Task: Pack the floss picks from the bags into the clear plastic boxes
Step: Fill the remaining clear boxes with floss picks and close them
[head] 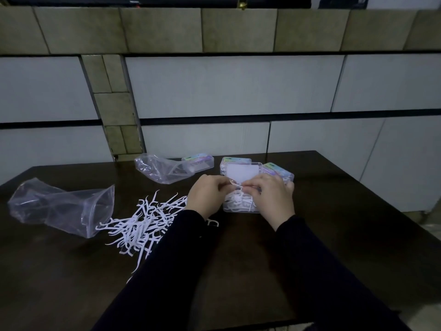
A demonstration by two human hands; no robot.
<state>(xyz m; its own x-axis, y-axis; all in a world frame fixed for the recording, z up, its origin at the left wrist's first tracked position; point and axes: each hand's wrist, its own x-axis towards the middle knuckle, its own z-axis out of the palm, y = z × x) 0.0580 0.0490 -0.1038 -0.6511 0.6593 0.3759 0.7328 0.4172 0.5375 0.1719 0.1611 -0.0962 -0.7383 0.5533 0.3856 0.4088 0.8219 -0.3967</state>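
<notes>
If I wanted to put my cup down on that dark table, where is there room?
Bare dark wooden table lies right of the right hand, out to its edge. It is crowded left of the left hand: loose white floss picks, the crumpled clear plastic bag. Clear plastic boxes fill the far middle.

Single head-mounted wide-angle view, looking forward and down from close above the person's forearms across a dark table [322, 235] toward a tiled wall [226, 87] behind.

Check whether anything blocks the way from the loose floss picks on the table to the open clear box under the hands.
Nothing visible does. The loose floss picks lie left of the open box, whose lid stands raised at the back. Only the left hand lies between them.
</notes>
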